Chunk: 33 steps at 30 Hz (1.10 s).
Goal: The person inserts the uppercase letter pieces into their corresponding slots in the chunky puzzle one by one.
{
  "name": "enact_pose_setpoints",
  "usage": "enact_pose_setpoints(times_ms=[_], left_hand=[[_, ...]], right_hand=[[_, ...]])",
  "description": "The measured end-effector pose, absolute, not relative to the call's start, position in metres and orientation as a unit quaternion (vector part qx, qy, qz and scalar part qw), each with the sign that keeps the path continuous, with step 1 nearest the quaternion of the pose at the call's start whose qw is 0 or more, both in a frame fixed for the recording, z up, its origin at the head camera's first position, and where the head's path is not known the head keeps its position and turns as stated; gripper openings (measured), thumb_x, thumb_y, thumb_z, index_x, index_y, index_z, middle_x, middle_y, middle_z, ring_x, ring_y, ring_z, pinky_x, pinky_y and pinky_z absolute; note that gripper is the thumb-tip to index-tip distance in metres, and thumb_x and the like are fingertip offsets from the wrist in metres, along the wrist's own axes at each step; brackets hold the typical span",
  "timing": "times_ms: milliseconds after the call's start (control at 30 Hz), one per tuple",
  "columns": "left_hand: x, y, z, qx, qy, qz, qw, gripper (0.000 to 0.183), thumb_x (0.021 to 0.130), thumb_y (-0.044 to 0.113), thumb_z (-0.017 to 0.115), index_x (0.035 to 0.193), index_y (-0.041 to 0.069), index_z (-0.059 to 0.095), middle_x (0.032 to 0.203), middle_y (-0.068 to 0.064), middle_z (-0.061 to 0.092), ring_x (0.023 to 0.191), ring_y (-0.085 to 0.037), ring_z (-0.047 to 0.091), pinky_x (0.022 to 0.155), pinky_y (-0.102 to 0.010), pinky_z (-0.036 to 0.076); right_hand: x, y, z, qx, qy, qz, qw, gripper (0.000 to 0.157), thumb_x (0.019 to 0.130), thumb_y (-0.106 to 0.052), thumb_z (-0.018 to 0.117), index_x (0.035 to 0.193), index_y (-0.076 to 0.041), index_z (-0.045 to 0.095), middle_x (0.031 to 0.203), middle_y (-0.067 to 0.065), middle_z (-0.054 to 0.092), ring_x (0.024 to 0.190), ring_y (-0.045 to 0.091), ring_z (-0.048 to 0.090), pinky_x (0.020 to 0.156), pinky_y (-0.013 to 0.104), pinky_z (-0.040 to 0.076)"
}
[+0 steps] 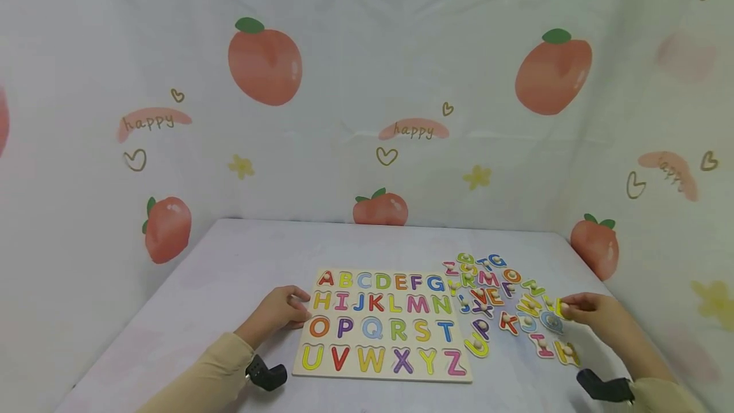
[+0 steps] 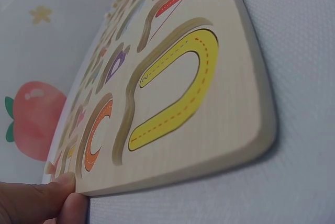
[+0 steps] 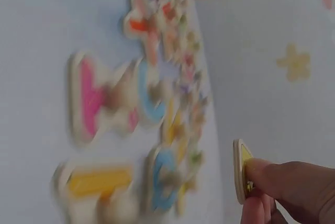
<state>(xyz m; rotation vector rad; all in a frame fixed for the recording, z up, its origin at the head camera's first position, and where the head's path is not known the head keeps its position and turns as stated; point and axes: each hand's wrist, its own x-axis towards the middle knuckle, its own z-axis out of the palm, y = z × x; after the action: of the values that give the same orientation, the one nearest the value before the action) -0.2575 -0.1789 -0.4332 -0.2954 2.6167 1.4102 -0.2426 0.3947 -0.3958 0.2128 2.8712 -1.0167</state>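
Observation:
A wooden alphabet puzzle board (image 1: 383,261) lies flat, its coloured recesses running A to Z. My left hand (image 1: 282,312) pinches its left edge; the left wrist view shows the thumb (image 2: 64,181) on the rim near the orange O recess (image 2: 98,135). Above the right side of the scattered letters, my right hand (image 1: 593,312) holds a yellow letter piece (image 1: 559,307) between thumb and fingers. In the right wrist view this letter piece (image 3: 239,171) is seen nearly edge-on, so which letter it is cannot be told.
Several knobbed letter pieces lie scattered right of the board, some overlapping. Closest to the right wrist are a pink I (image 1: 541,345) and a yellow H (image 1: 566,354). A yellow U (image 1: 477,345) lies against the board's right edge. A printed curtain (image 1: 321,164) stands behind the table.

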Motion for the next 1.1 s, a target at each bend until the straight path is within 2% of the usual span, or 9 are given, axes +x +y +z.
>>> enact_pose_setpoints(times_ms=[167,300,467,767,933,1100], left_hand=[[-0.257,-0.179,-0.432,-0.099,0.875,0.467,0.077,0.038,0.075,-0.001,0.077,0.11,-0.002,0.062,0.081,-0.009,0.06,0.066,-0.015,0.059,0.06,-0.025,0.055],[-0.257,-0.18,-0.432,-0.1,0.874,0.469,0.078,0.038,0.076,-0.001,0.077,0.11,-0.003,0.062,0.081,-0.009,0.06,0.066,-0.015,0.059,0.06,-0.025,0.055],[-0.256,-0.18,-0.43,-0.103,0.871,0.474,0.08,0.038,0.076,-0.001,0.076,0.111,-0.003,0.061,0.082,-0.009,0.06,0.066,-0.015,0.059,0.06,-0.025,0.055],[-0.25,-0.177,-0.431,-0.098,0.873,0.472,0.075,0.038,0.077,0.0,0.076,0.112,-0.003,0.061,0.082,-0.009,0.06,0.067,-0.015,0.059,0.061,-0.026,0.055],[-0.247,-0.175,-0.434,-0.093,0.874,0.472,0.068,0.038,0.077,0.001,0.077,0.111,-0.003,0.061,0.082,-0.009,0.059,0.066,-0.015,0.059,0.06,-0.026,0.055],[-0.244,-0.173,-0.436,-0.094,0.876,0.469,0.063,0.039,0.076,0.001,0.077,0.111,-0.002,0.061,0.082,-0.009,0.059,0.066,-0.015,0.058,0.06,-0.025,0.054]], right_hand=[[-0.251,0.352,-0.379,0.005,0.935,-0.355,0.005,0.043,0.093,-0.028,0.064,0.114,0.009,0.061,0.095,0.012,0.071,0.087,0.025,0.065,0.078,0.044,0.053],[-0.261,0.313,-0.37,-0.024,0.926,-0.378,-0.006,0.04,0.092,-0.029,0.066,0.114,0.005,0.063,0.096,0.01,0.071,0.089,0.026,0.065,0.076,0.036,0.053],[-0.277,0.263,-0.362,-0.053,0.906,-0.42,-0.015,0.038,0.091,-0.03,0.067,0.113,0.001,0.065,0.098,0.009,0.07,0.091,0.027,0.065,0.081,0.039,0.053],[-0.3,0.187,-0.37,-0.113,0.872,-0.475,-0.024,0.022,0.09,-0.019,0.069,0.104,-0.001,0.069,0.092,0.008,0.071,0.092,0.033,0.067,0.085,0.045,0.054],[-0.307,0.15,-0.382,-0.124,0.873,-0.471,-0.018,0.015,0.087,-0.015,0.071,0.097,-0.005,0.071,0.084,0.003,0.07,0.081,0.021,0.066,0.079,0.041,0.055],[-0.31,0.121,-0.394,-0.131,0.872,-0.472,-0.007,0.01,0.085,-0.014,0.073,0.093,-0.008,0.07,0.082,0.001,0.067,0.075,0.011,0.061,0.072,0.03,0.053]])
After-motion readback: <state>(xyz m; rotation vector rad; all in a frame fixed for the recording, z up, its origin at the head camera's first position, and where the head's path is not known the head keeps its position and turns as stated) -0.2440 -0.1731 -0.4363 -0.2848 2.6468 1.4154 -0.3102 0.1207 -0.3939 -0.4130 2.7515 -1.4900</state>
